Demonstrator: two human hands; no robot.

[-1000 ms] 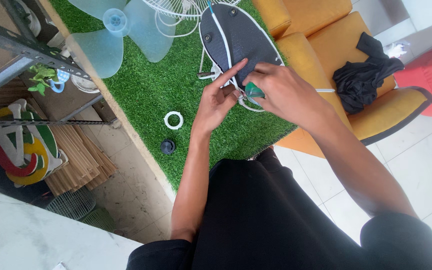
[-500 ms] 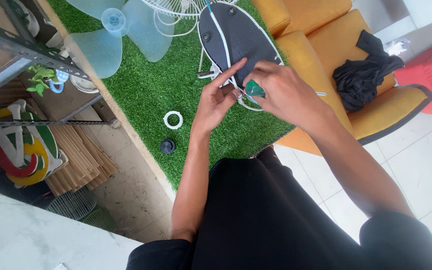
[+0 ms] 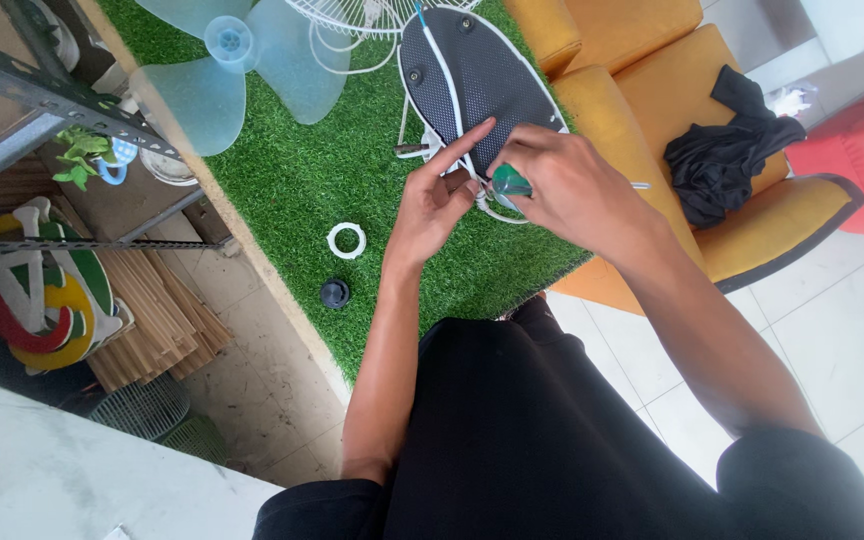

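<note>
Right hand (image 3: 567, 190) clamping a green-handled screwdriver (image 3: 509, 182), left hand (image 3: 437, 195) lying open, steadying the dark oval fan base (image 3: 472, 75): base looking stiff and weighty, best gripped by its rim.

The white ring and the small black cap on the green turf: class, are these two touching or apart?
Apart. The head view shows the white ring and the black cap lying separately, with a strip of green turf plainly visible between them.
</note>
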